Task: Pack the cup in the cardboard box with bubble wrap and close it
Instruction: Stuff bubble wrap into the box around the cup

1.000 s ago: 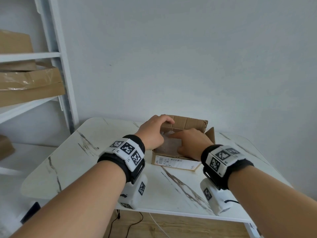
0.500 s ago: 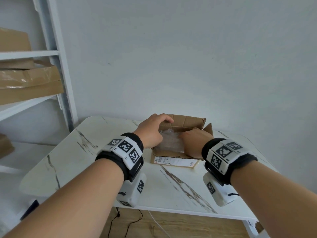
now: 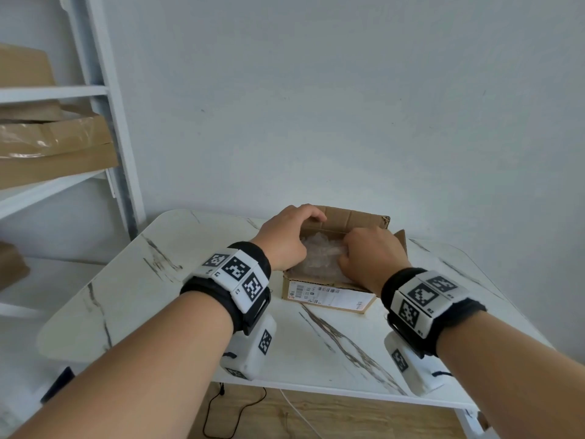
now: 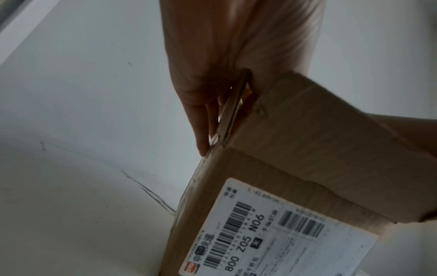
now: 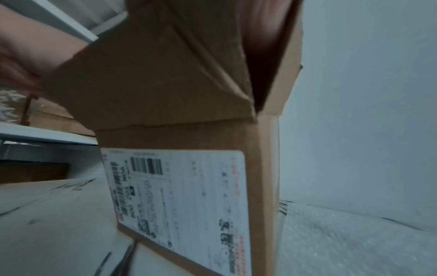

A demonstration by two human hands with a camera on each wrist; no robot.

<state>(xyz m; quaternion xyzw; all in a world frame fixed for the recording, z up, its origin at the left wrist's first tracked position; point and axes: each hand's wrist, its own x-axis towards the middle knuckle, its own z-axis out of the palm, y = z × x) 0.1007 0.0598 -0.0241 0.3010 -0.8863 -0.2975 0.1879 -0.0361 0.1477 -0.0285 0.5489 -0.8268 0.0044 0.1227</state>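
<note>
A small cardboard box [image 3: 329,296] with a white shipping label stands open on the marble table [image 3: 190,280]. Crumpled clear bubble wrap [image 3: 316,258] fills its inside. The cup is hidden. My left hand [image 3: 304,223] grips the box's left flap, its fingers curled over the edge; in the left wrist view the flap's edge [image 4: 234,112] runs between the fingers of that hand [image 4: 208,121]. My right hand [image 3: 348,248] is inside the box, its fingers curled into the wrap. In the right wrist view only the box [image 5: 177,84] and a blurred strip of that hand show.
A white shelf unit [image 3: 104,122] with flattened brown cartons [image 3: 57,147] stands to the left of the table. The wall rises directly behind the box. Cables lie on the wooden floor [image 3: 240,413] under the table's near edge.
My right hand has gone from lying flat on the bubble wrap to curling into it, further inside the box. The left hand keeps its hold on the flap.
</note>
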